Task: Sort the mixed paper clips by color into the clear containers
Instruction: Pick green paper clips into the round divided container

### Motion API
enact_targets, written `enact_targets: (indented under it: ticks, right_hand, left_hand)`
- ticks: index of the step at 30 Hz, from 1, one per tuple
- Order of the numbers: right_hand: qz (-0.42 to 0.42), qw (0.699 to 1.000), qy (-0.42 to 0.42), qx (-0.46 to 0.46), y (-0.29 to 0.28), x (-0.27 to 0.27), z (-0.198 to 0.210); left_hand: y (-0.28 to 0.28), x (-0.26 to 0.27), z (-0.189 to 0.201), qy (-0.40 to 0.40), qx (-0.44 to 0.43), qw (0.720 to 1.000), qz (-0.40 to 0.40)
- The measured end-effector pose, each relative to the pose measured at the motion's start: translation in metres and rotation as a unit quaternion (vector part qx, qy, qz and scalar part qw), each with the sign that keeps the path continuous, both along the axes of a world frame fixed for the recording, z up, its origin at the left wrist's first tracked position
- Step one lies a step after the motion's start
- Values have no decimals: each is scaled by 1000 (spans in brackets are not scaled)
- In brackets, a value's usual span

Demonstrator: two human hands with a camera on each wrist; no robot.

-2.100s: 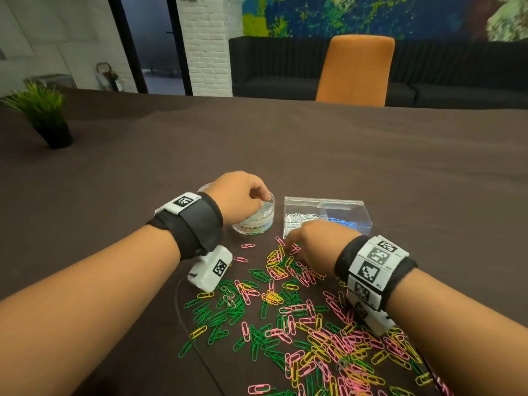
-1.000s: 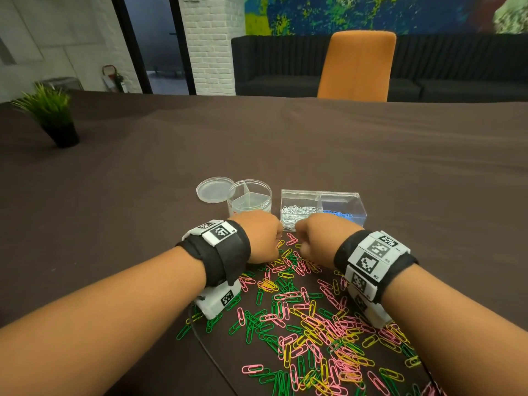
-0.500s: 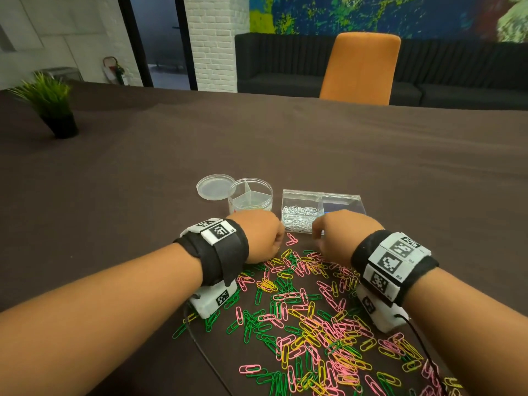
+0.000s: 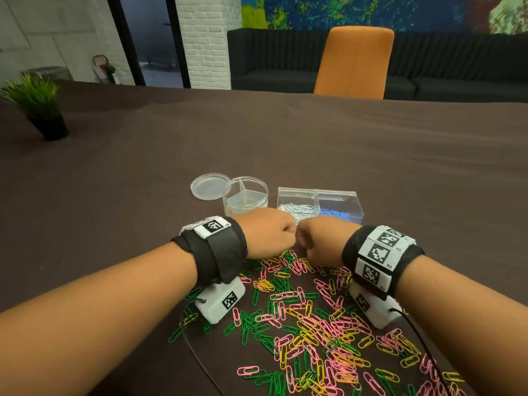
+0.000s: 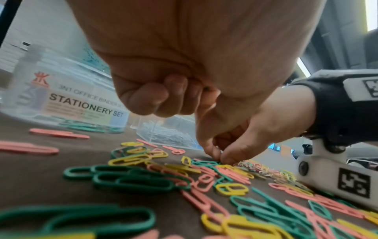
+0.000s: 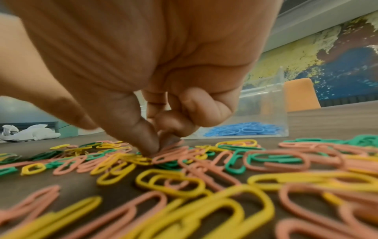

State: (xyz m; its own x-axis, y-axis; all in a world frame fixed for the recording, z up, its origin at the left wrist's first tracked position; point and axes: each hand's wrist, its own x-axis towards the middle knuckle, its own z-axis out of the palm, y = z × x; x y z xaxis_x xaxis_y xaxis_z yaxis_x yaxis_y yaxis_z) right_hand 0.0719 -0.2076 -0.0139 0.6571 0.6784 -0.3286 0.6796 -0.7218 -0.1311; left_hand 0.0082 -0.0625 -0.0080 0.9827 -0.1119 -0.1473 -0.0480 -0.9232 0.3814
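Observation:
A pile of pink, yellow and green paper clips covers the brown table in front of me. Behind it stand a round divided clear container and a clear rectangular box with white clips and blue clips. My left hand hovers at the pile's far edge, its fingers curled into a fist with nothing showing in it. My right hand is right beside it, knuckles nearly touching. Its thumb and forefinger pinch a paper clip lying in the pile.
The round container's lid lies flat to its left. A potted plant stands far left. An orange chair is at the table's far side. A thin black cable runs from my right wrist over the clips.
My left hand came back from the round container to the pile's far edge. My right hand shifted a little left, so both hands now meet there.

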Motion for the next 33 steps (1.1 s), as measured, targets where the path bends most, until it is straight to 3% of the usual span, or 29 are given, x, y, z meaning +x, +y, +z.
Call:
enact_targets:
  ticks: [3, 8, 17, 28, 33]
  right_hand:
    - [-10, 1000, 12, 23, -6, 1, -1]
    - [-8, 999, 9, 30, -16, 2, -2]
    - [2, 1000, -6, -31, -12, -5, -2]
    - [37, 997, -65, -8, -23, -6, 3]
    - [16, 999, -43, -7, -22, -4, 2]
  left_hand:
    - [-2, 0, -3, 12, 94, 995, -36]
    - [10, 1, 0, 37, 159, 987, 4]
    - [-7, 0, -3, 16, 161, 986, -35]
    - [0, -3, -2, 38, 167, 985, -36]
    - [5, -2, 3, 45, 167, 985, -16]
